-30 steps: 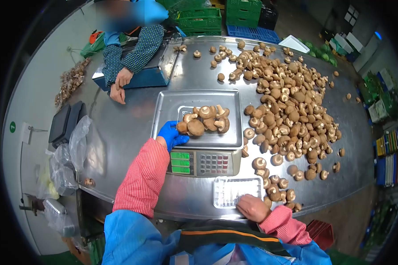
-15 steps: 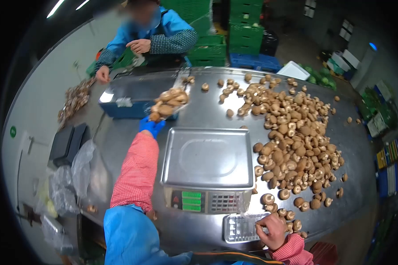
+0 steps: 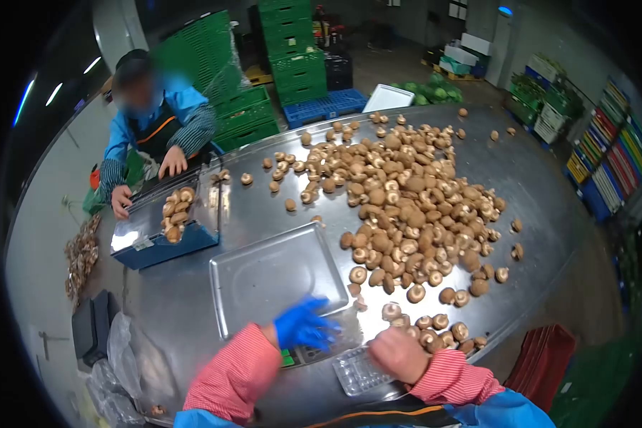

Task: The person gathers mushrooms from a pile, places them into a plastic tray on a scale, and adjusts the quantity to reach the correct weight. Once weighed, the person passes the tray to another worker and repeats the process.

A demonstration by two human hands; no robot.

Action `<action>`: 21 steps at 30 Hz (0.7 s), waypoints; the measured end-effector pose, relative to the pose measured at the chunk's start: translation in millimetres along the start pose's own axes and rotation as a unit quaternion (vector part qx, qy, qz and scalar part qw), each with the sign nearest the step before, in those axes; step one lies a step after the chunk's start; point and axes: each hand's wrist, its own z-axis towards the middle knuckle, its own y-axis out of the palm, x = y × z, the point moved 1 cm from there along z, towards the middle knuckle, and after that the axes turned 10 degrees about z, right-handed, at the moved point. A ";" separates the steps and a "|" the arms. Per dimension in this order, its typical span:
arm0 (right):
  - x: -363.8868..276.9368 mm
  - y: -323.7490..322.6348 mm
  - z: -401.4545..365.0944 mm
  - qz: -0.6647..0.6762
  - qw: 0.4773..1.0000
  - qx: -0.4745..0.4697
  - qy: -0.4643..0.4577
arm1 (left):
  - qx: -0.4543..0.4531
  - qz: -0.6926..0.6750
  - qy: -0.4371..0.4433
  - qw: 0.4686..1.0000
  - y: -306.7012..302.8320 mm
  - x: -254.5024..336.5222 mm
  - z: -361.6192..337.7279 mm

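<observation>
My left hand (image 3: pixel 307 324), in a blue glove, is above the front edge of the scale's metal platform (image 3: pixel 274 278) and its keypad. Its fingers are spread and slightly blurred, with nothing in them. My bare right hand (image 3: pixel 399 354) is over the right end of a clear plastic tray (image 3: pixel 360 371); motion blur hides what its fingers do. Several brown mushrooms (image 3: pixel 426 322) lie just beyond that hand. A filled pack of mushrooms (image 3: pixel 177 212) rests on the blue-sided machine (image 3: pixel 167 246) at the far left.
A large heap of mushrooms (image 3: pixel 406 192) covers the middle and right of the steel table (image 3: pixel 542 171). Across the table, a co-worker (image 3: pixel 157 121) has both hands at the machine. Clear plastic bags (image 3: pixel 132 357) are at the left, a red crate (image 3: pixel 542 364) at the lower right.
My left hand has let go of the mushroom pack, now on the machine, and come back to the scale's front. My right hand stays by the tray. The view has turned right.
</observation>
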 end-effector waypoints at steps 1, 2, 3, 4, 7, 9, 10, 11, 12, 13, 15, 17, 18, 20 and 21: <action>3.5 5.3 -6.5 0.006 0.999 -0.030 -0.023 | 0.010 0.082 -0.069 0.994 25.9 -14.8 11.6; 1.6 -0.3 -6.7 -0.002 1.000 -0.012 -0.016 | 0.012 0.132 0.004 0.991 29.5 -36.8 26.7; -1.5 -9.2 -4.6 -0.008 1.000 0.006 -0.008 | 0.012 0.181 0.077 0.980 29.0 -52.7 41.9; -3.4 -20.3 -4.2 -0.014 1.000 0.023 -0.001 | 0.017 0.150 0.010 0.989 36.1 -53.4 47.7; 7.4 -69.0 -14.7 -0.134 0.975 0.078 0.158 | -0.049 0.171 -0.009 0.984 70.5 -56.1 63.7; 57.3 -73.8 -63.9 0.179 0.895 -0.095 0.397 | -0.117 0.296 0.113 0.941 105.7 -62.3 91.2; 67.2 -74.4 -83.0 0.221 0.900 -0.056 0.372 | -0.041 0.403 0.137 0.904 110.8 -61.8 98.3; 81.3 -76.1 -102.2 0.255 0.904 -0.012 0.342 | 0.034 0.506 0.166 0.846 116.3 -51.8 110.4; 106.4 -72.9 -131.3 0.275 0.871 0.051 0.404 | 0.132 0.644 0.101 0.746 113.2 -40.0 126.1; 128.0 -78.8 -159.2 0.293 0.829 0.114 0.462 | 0.183 0.686 0.118 0.695 109.9 -27.6 133.5; 150.4 -123.0 -194.7 0.206 0.778 0.251 0.538 | 0.246 0.749 0.049 0.613 100.8 -20.1 147.8; 151.8 -171.2 -209.6 -0.124 0.797 0.246 0.538 | 0.222 0.782 -0.031 0.581 107.5 -14.9 159.8; 160.7 -180.6 -220.1 -0.158 0.795 0.196 0.552 | 0.210 0.796 -0.072 0.563 111.1 -13.6 165.4; 183.5 -189.3 -237.9 -0.222 0.781 0.094 0.576 | 0.197 0.788 -0.035 0.582 115.0 -15.0 178.4; 192.7 -183.1 -238.8 -0.199 0.792 0.105 0.567 | 0.189 0.784 -0.017 0.591 118.0 -16.5 186.3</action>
